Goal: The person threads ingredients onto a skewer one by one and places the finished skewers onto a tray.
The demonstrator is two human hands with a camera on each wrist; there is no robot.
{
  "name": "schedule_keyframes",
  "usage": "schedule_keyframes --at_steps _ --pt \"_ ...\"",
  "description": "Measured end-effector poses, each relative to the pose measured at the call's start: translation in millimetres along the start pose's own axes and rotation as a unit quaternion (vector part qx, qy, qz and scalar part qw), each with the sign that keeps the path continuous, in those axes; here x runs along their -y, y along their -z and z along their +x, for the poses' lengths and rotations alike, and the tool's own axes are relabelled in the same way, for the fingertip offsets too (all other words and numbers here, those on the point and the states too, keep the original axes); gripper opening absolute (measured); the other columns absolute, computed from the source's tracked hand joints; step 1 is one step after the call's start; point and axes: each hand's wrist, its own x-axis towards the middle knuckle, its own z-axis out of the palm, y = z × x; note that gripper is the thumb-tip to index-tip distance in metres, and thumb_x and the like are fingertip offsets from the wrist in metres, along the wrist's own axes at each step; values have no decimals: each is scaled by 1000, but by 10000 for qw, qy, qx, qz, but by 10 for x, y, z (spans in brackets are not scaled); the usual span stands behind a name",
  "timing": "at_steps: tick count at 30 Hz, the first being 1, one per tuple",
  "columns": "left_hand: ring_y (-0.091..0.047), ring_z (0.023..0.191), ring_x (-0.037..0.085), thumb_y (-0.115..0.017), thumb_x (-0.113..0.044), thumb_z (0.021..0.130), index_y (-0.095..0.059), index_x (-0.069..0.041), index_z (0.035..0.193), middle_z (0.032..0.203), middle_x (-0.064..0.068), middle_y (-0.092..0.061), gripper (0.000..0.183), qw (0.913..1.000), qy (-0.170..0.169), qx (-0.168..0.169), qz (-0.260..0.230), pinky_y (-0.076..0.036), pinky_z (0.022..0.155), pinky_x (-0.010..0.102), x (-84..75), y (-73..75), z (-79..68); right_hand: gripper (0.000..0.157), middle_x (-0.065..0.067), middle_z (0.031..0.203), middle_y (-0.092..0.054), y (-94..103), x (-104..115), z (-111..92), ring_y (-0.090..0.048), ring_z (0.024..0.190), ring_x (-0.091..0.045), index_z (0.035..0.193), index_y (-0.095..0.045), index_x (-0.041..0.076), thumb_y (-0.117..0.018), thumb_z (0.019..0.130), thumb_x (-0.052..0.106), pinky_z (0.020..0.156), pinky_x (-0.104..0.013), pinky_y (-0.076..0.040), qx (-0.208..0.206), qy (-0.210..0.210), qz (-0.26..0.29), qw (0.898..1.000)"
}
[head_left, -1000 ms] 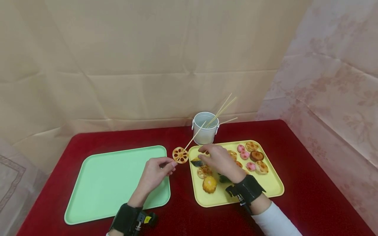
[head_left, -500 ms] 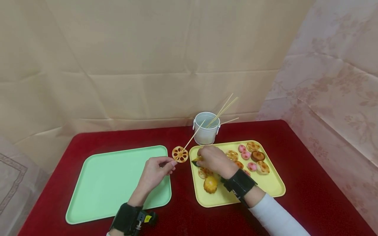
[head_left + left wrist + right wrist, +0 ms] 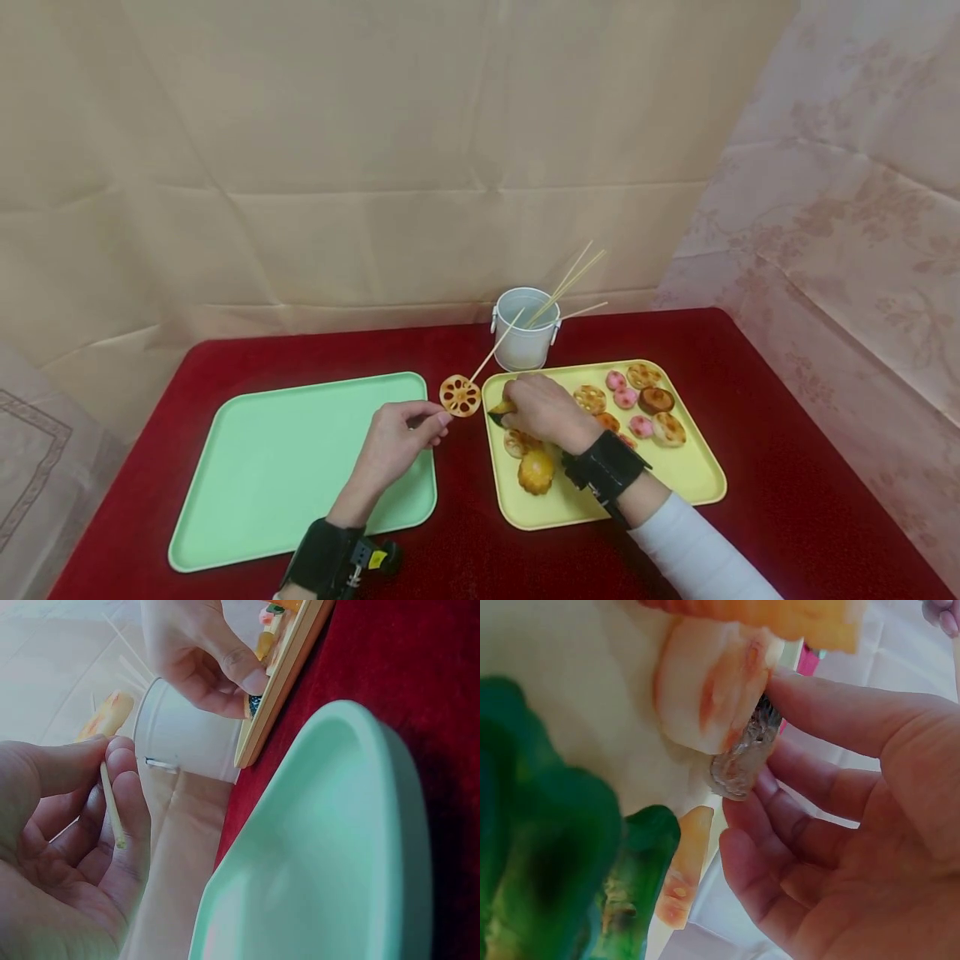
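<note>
My left hand (image 3: pixel 397 437) pinches the lower end of a bamboo skewer (image 3: pixel 495 348) between thumb and fingers. A browned lotus root slice (image 3: pixel 460 396) is threaded on it just above the fingertips; the left wrist view shows the slice (image 3: pixel 111 714) edge-on. Over the far left corner of the yellow tray (image 3: pixel 517 512), my right hand (image 3: pixel 551 410) pinches a pumpkin slice (image 3: pixel 500 412) with yellow flesh and dark rind. Its mottled rind (image 3: pixel 746 754) shows between thumb and fingers in the right wrist view, against a pale grilled slice (image 3: pixel 705 690). The hand hides part of the tray.
A corn piece (image 3: pixel 536 472), a mushroom (image 3: pixel 656 400), pink pieces (image 3: pixel 625 397) and several grilled slices lie on the yellow tray. Behind it stands a white bucket (image 3: pixel 521 346) with several skewers (image 3: pixel 573 279). The mint green tray (image 3: pixel 300 458) is at left on the red cloth (image 3: pixel 457 533).
My right hand has lowered onto the pumpkin slice and its fingers have closed on it. My left hand has stayed almost still with the skewer and lotus root slice.
</note>
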Motion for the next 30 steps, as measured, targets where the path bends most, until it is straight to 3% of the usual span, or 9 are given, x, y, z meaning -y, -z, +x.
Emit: schedule_keyframes --at_steps 5,14,21,30 --pt "-63 63 19 -72 -21 86 -75 -6 91 70 3 -67 16 10000 -38 4 7 -52 58 26 1 2 5 17 8 74 -55 3 -25 -3 -49 67 -11 88 -66 16 -76 78 25 59 -29 -42 7 -271 305 9992" --pt "-63 62 17 -72 -19 86 -75 -4 89 70 3 -67 16 10000 -64 -29 0 -52 58 25 3 19 -2 22 4 77 -55 35 -39 -64 -49 70 -13 89 -60 15 -77 79 25 62 -30 -42 -545 -508 1160 9904" --pt "-63 61 15 -72 -19 86 -75 -3 91 71 7 -68 17 9999 -16 -79 -72 -52 57 25 19 44 2 25 3 84 -64 97 -31 -113 -56 76 -12 96 -64 14 -77 80 29 69 -31 -48 -993 -844 1686 9770" --pt "-66 65 21 -73 -18 85 -75 -1 94 74 10 -69 19 9996 98 -123 -221 -55 59 27 37 54 7 25 1 88 -67 119 -93 -133 -59 81 -15 95 -64 16 -76 81 32 71 -33 -49 -1360 -931 1935 9671"
